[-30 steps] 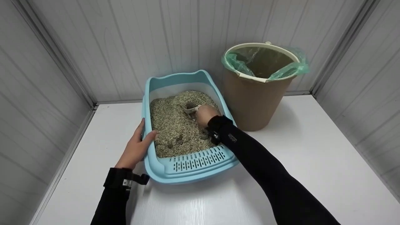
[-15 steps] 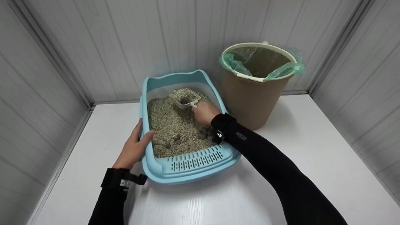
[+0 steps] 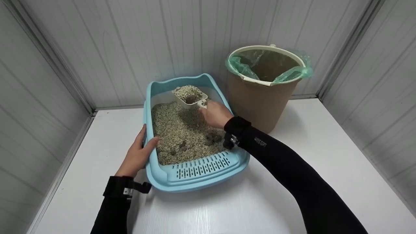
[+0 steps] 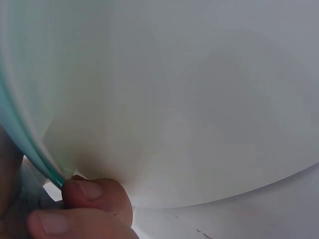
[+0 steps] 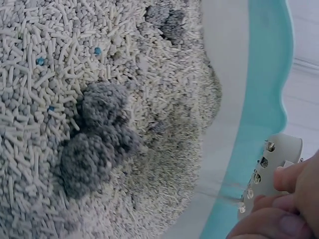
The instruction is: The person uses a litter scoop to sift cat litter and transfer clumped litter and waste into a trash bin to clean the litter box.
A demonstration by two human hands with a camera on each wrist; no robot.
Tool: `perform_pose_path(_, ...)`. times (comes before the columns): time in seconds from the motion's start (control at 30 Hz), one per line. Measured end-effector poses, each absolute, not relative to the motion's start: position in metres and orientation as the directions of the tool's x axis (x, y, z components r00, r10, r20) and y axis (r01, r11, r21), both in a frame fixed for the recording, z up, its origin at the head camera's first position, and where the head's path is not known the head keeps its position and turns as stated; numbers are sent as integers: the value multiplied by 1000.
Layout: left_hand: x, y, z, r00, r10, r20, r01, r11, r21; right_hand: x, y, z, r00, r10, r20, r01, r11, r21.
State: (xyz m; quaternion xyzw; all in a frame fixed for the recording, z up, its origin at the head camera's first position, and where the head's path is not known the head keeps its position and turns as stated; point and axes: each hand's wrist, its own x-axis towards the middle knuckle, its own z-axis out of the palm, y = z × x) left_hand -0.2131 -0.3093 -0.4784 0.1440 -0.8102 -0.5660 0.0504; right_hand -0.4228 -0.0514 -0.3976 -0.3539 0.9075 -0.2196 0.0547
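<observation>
My left hand [image 3: 138,154] grips the left side of a light blue litter box [image 3: 198,186], thumb over the rim. In the left wrist view its curled fingers [image 4: 97,199] sit under the lip. My right hand [image 3: 217,114] holds a cream litter scoop [image 3: 184,104] by its handle, raised over the back of the box and heaped with litter. Thin streaks of fine grains fall by the scoop's holes [image 5: 256,178] in the right wrist view. Pellet litter [image 3: 172,130] fills the box, with dark clumps [image 5: 92,154] at the front right and smaller ones near the front.
Behind the box to the right stands a tall brown bin [image 3: 260,104] with a cream rim and a green plastic liner [image 3: 290,74]. White panel walls [image 3: 130,48] enclose the white tabletop [image 3: 201,211] at the back and both sides.
The scoop has come up out of the litter, loaded, and moved slightly back and left in my right hand. My left hand keeps its grip on the box.
</observation>
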Motion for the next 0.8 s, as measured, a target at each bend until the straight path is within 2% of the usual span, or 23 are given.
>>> perform_pose_path(0.4,-212,-309,-478,-955,-286,-84,-177,318,931,-418,-34,-389,-775,-629,58,-579,671,-464)
perform_pose_path(0.8,-213,-308,-477,-953,-292,-80,-178,325,929,-415,-22,-389,-727,-685,48,-636,645,-424)
